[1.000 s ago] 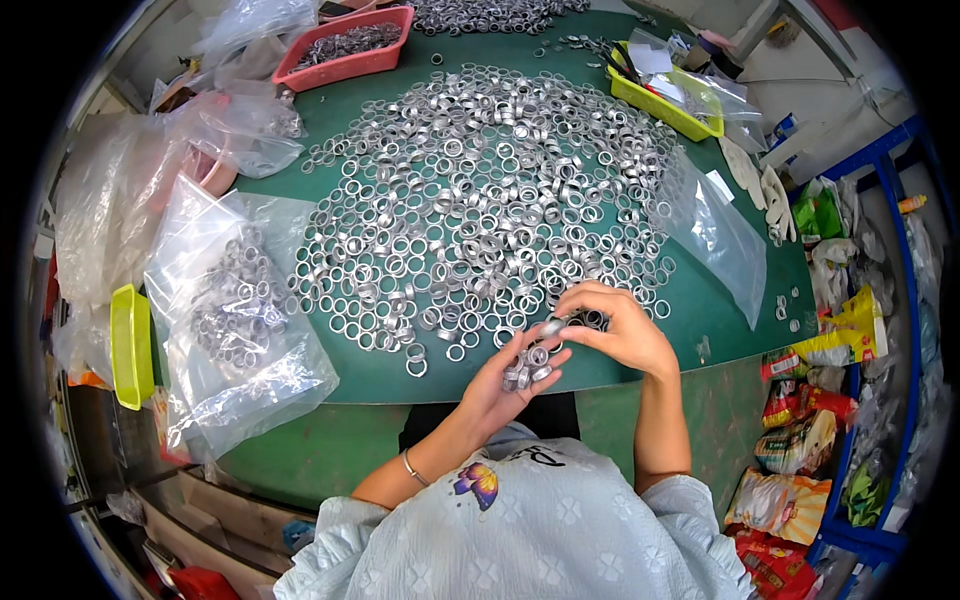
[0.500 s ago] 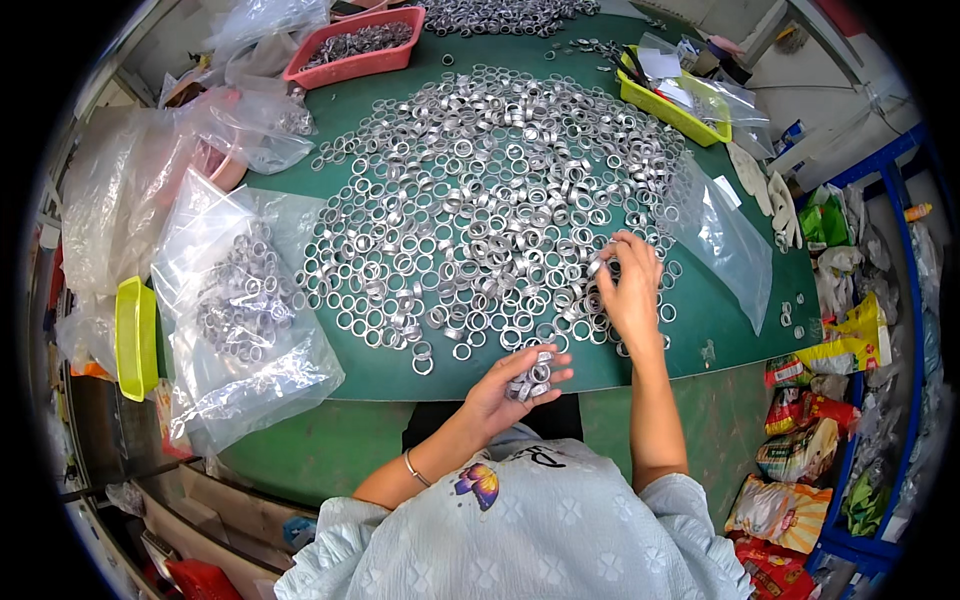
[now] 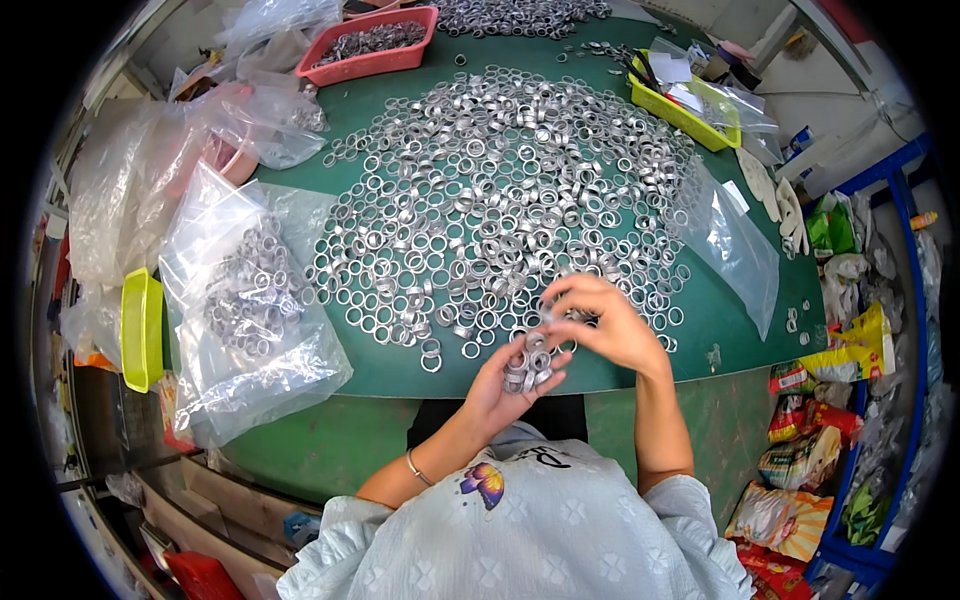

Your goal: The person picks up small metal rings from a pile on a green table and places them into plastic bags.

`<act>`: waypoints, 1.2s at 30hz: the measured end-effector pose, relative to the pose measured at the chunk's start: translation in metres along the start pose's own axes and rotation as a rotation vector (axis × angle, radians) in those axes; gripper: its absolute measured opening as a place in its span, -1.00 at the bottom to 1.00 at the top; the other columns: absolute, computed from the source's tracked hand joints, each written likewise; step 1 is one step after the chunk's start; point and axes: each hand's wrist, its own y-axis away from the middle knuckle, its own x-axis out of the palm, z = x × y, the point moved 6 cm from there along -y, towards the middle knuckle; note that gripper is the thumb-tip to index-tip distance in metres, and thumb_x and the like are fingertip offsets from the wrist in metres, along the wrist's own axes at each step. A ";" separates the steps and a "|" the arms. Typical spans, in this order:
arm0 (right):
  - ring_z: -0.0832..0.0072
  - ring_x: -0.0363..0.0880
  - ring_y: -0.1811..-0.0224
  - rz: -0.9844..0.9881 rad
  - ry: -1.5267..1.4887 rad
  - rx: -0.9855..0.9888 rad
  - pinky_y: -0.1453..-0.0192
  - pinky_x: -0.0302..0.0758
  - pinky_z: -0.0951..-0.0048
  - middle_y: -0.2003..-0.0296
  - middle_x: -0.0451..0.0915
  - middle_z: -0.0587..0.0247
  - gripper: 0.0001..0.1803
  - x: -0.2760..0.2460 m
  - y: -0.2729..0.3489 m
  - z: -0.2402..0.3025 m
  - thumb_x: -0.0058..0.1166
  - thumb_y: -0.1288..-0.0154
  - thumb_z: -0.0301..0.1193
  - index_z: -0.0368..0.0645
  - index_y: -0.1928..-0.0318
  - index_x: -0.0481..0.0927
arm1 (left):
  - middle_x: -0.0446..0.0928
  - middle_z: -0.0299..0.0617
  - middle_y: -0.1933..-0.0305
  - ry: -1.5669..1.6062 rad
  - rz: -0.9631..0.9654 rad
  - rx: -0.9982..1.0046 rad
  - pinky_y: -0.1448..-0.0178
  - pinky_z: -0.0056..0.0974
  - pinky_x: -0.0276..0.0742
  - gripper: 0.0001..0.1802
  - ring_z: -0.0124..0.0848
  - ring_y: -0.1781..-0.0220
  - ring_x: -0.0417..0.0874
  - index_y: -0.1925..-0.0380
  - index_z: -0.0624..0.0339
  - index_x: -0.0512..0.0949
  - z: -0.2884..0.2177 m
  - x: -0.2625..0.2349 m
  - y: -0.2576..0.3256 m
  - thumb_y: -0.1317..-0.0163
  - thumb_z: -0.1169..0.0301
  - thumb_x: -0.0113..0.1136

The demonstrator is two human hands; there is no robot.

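Observation:
Near the table's front edge, my left hand [image 3: 486,396] is cupped palm up around several small silver metal rings [image 3: 528,366]. Just above and to the right of it, my right hand [image 3: 618,328] has its thumb and fingers pinched on a metal ring [image 3: 547,313], partly hidden and blurred. Beyond both hands, a wide pile of loose metal rings [image 3: 500,205] spreads over the green table [image 3: 420,378]. A few rings lie apart from the pile, close to my left hand.
At left, a clear plastic bag [image 3: 300,370] holds rings, with a yellow-green tray [image 3: 142,330] beside it. A pink basket [image 3: 425,50] of metal parts stands far left, and a yellow-green basket [image 3: 690,122] far right. Another plastic bag [image 3: 745,265] and white gloves [image 3: 790,215] lie at right.
My right hand has come from the pile's near right side toward my left hand, bringing a ring with it. My left hand stays cupped around its rings.

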 end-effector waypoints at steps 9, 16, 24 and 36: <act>0.27 0.38 0.02 -0.213 0.427 -0.065 -0.09 0.25 0.29 0.12 0.49 0.28 -0.86 0.026 -0.034 -0.026 0.27 0.01 -0.46 -0.17 0.40 0.60 | 0.46 -0.16 0.16 0.127 0.131 -0.006 0.21 -0.35 0.59 -0.73 -0.39 0.22 0.52 0.01 0.07 0.42 0.000 -0.016 -0.005 -0.31 0.31 0.10; 0.35 0.48 0.02 0.135 -0.085 -0.047 -0.13 0.35 0.35 0.14 0.57 0.23 -0.88 0.015 -0.023 0.011 0.25 0.00 -0.52 -0.21 0.38 0.60 | 0.50 -0.13 -0.01 0.089 -0.010 0.173 -0.11 -0.22 0.57 -0.58 -0.33 -0.03 0.57 -0.12 0.13 0.37 -0.021 -0.008 0.007 -0.32 0.24 0.08; 0.27 0.35 0.02 -0.100 0.439 -0.031 -0.08 0.25 0.27 0.14 0.47 0.27 -0.75 0.033 -0.035 -0.026 0.28 0.05 -0.49 -0.15 0.29 0.57 | 0.45 -0.13 0.10 0.241 0.112 0.059 0.20 -0.38 0.62 -0.68 -0.33 0.14 0.54 -0.03 0.05 0.41 -0.011 -0.018 -0.002 -0.29 0.37 0.13; 0.25 0.42 0.00 -0.243 0.202 0.009 -0.09 0.30 0.28 0.16 0.55 0.22 -0.69 0.015 -0.049 -0.021 0.30 0.01 -0.38 -0.19 0.21 0.61 | 0.50 -0.12 -0.06 0.003 0.043 0.167 -0.12 -0.20 0.56 -0.57 -0.23 -0.08 0.55 -0.12 0.08 0.38 -0.024 -0.015 -0.003 -0.25 0.38 0.18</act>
